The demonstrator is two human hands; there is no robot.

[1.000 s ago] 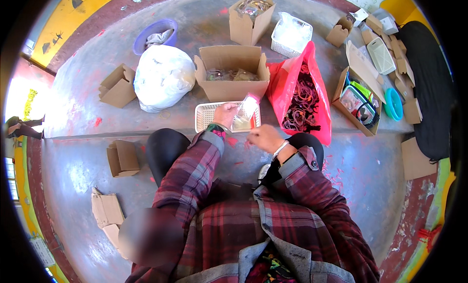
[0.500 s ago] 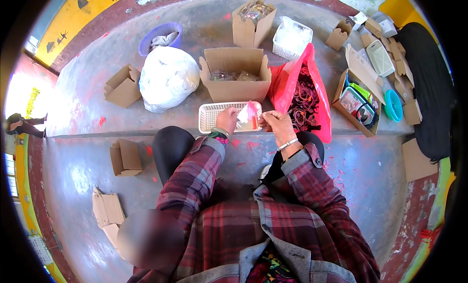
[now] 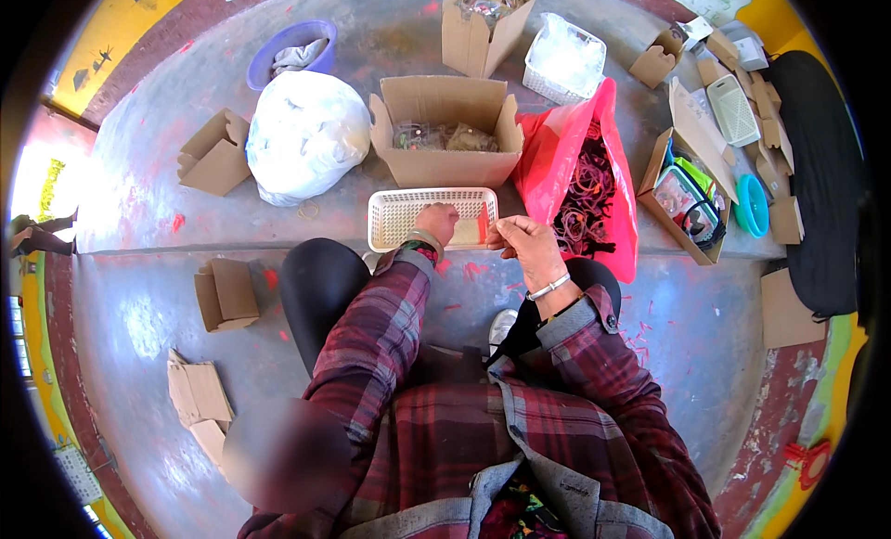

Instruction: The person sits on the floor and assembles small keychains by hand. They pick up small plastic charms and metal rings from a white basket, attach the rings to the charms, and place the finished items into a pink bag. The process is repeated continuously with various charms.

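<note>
- Grey concrete flooring [image 3: 390,38], stepped and paint-stained, is being used as the work surface, with boxes crowding it from ten to three o'clock.
- A small clear packet with a red edge [image 3: 471,230] is being pinched in the left hand [image 3: 436,224], its grip closed on it over the white mesh tray [image 3: 390,225].
- The right hand [image 3: 527,247] is being held at three o'clock of the packet, fingers curled; whether anything is being gripped cannot be told.
- The packet is judged likely to slip from so light a pinch and drop past the tray's near rim onto the lower step.
- The red bag [image 3: 568,149] and open cardboard box [image 3: 445,135] are hemming the tray closely, so snagging is being risked; open room is being left only at six o'clock.
</note>
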